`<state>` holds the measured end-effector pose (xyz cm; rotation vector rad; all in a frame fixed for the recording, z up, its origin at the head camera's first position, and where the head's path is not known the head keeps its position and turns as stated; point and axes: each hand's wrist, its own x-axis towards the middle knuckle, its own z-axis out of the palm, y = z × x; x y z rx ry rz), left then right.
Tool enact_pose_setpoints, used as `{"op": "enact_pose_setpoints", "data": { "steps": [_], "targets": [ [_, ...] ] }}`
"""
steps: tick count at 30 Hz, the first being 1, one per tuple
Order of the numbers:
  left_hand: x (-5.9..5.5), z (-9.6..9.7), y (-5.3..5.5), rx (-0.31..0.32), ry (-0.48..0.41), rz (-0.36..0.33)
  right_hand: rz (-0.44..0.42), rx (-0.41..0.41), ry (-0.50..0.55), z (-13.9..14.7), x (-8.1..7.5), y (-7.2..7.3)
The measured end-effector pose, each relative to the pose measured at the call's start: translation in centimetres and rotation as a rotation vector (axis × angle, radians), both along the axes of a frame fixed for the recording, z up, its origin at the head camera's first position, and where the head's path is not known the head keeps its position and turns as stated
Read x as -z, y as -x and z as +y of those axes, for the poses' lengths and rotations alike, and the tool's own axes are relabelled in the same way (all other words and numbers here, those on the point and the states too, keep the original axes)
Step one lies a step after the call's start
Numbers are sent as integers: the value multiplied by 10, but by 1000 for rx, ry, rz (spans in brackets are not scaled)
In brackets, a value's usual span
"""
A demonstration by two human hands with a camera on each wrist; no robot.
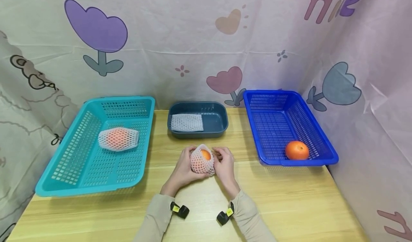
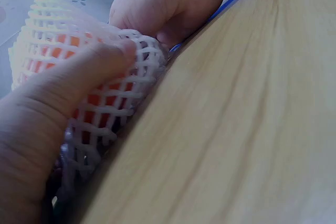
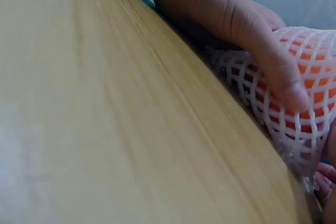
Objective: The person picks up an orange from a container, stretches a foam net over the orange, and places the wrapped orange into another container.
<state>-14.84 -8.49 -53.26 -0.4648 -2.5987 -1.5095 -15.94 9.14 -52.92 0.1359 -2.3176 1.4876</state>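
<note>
At the near side of the counter (image 1: 289, 206), whose front edge and front corners are cut off by the head view, two sleeves (image 1: 154, 217) come in, each with a small black device (image 1: 182, 212) at the cuff.

Farther in, midway between the side edges, the left hand (image 1: 184, 169) has its grip curled round an orange fruit (image 1: 206, 154) in a white foam net (image 1: 199, 167); the fruit shows bare only through the net's opening and mesh. The right hand (image 1: 225, 166) pinches the net's side, its fingertips partly hidden; in its own wrist view that hand is nearly all out of frame.

Towards the left edge, a turquoise basket (image 1: 93, 192) holds a netted fruit (image 1: 117, 139), blurred by its mesh. By the right edge, a blue basket (image 1: 299, 162) overhangs slightly and holds a bare fruit (image 1: 297, 149) in its near right part, the underside hidden by the rim.

At the far edge, a dark tray (image 1: 214, 122) carries flat white netting (image 1: 186, 122); how many pieces, I cannot tell. Behind hangs a printed cloth (image 1: 180, 27), its lettering cut off at the right.
</note>
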Motion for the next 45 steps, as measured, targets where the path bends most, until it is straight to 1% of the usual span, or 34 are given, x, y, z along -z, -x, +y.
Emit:
{"op": "enact_pose_setpoints", "data": {
  "steps": [2, 6, 10, 12, 13, 15, 16, 17, 19, 20, 21, 22, 23, 26, 28, 30, 32, 35, 38, 42, 45],
  "targets": [
    [0, 0, -1, -9, -78, 3, 31, -36, 47, 0, 0, 0],
    [-4, 0, -2, -35, -218, 20, 86, -141, 157, -1, -2, -2],
    [-8, -2, -2, -65, -331, 17, 104, -239, 246, -3, -4, -4],
    [-10, -3, -2, -58, -391, -2, 63, -290, 288, -3, -7, -6],
    [-11, -4, -2, -48, -423, -14, 45, -315, 306, -3, -13, -9],
    [-13, -5, -2, -22, -481, -35, 7, -369, 348, -3, -15, -11],
    [-14, -5, -2, -6, -519, -43, -21, -387, 352, -3, -20, -13],
    [-18, -5, -4, 4, -551, -50, -38, -395, 343, -3, -26, -15],
    [-23, -5, -7, 7, -583, -49, -48, -409, 339, -4, -35, -19],
    [-27, -4, -9, 3, -590, -44, -54, -406, 337, -4, -35, -19],
    [-31, -4, -11, -2, -595, -40, -53, -396, 325, -4, -38, -20],
    [-36, -4, -13, -8, -595, -35, -47, -382, 310, -4, -43, -22],
    [-40, -3, -14, -10, -595, -33, -25, -374, 316, -4, -42, -21],
    [-44, -3, -14, 8, -604, -21, 57, -378, 359, -3, -40, -21],
    [-43, -4, -13, 34, -600, -11, 113, -421, 396, -2, -40, -21],
    [-36, -5, -9, 58, -585, -1, 144, -481, 421, -1, -38, -21],
    [-29, -6, -6, 76, -577, 10, 150, -534, 430, -1, -37, -21],
    [-16, -6, -1, 88, -590, 17, 130, -568, 426, -1, -36, -21],
    [-12, -7, 0, 94, -617, 19, 104, -572, 434, -3, -36, -21],
    [-10, -7, -1, 105, -636, 16, 63, -561, 443, -4, -34, -21],
    [-10, -8, -1, 93, -649, 12, 46, -554, 445, -4, -27, -19]
  ]
}}
